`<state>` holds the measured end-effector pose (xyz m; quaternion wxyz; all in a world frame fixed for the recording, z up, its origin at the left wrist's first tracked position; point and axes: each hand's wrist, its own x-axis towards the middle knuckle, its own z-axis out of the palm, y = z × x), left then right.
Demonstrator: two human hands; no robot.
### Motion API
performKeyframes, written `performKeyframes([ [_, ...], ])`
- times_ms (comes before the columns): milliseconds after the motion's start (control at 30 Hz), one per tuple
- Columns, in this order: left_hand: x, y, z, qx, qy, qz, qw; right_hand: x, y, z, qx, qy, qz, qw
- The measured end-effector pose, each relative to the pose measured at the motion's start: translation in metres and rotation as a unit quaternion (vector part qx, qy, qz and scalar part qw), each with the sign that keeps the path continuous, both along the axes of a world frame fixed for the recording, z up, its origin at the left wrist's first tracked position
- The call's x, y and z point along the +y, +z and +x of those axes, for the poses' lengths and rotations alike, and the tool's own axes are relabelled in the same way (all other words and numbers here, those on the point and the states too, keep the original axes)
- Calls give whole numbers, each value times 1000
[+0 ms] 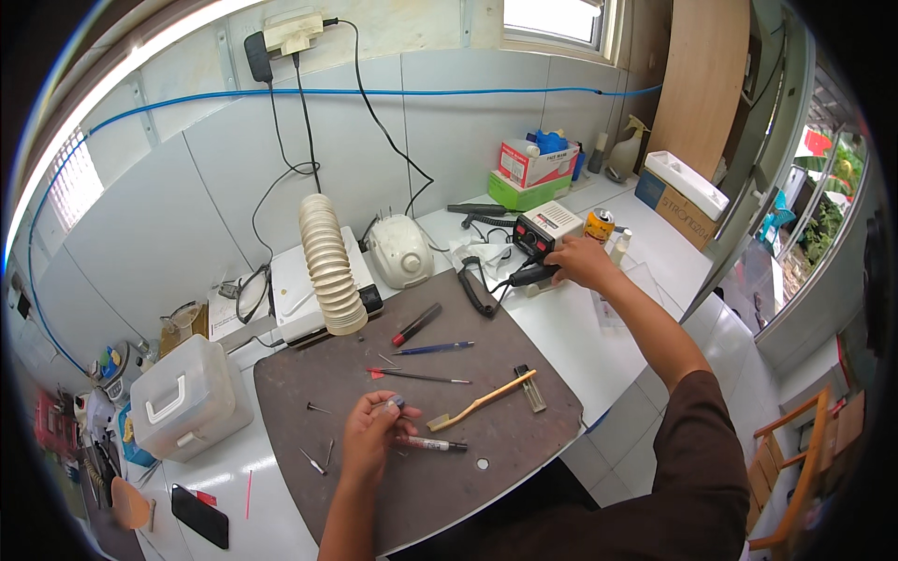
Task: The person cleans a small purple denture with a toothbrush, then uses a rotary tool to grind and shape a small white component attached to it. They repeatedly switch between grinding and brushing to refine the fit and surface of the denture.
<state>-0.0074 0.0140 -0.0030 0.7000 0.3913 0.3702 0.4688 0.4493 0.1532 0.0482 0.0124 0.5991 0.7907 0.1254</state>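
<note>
My left hand grips a small bluish-grey piece above the brown work mat. Beside it lie a marker, a wooden-handled brush and a slim dark tool. My right hand has its fingers on a black handpiece with a coiled cord, just in front of a small control box. Behind that hand are a yellow can and a small bottle.
A ribbed extraction hose, white machine and lidded plastic box line the bench's back and left. A phone lies front left. Cartons stand back right; a wooden chair stands low right.
</note>
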Motion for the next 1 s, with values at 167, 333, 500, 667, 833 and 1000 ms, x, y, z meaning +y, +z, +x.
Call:
performKeyframes([
  [167, -8, 11, 9, 51, 44, 139, 988, -8, -14, 20, 31, 11, 25, 999],
  [333, -21, 32, 4, 120, 105, 230, 960, -4, 11, -7, 96, 23, 51, 994],
  [500, -13, 69, 17, 165, 102, 309, 931, 29, 8, -27, 62, -45, 185, 980],
  [667, -14, 113, 27, 183, 130, 436, 872, 65, -37, -30, 4, -71, 158, 985],
  [833, -19, 132, 15, 284, 160, 562, 760, 67, -40, -44, -30, -128, 164, 978],
  [1000, -23, 135, 18, 260, 203, 611, 719, 13, 1, -74, 141, 11, 176, 974],
])
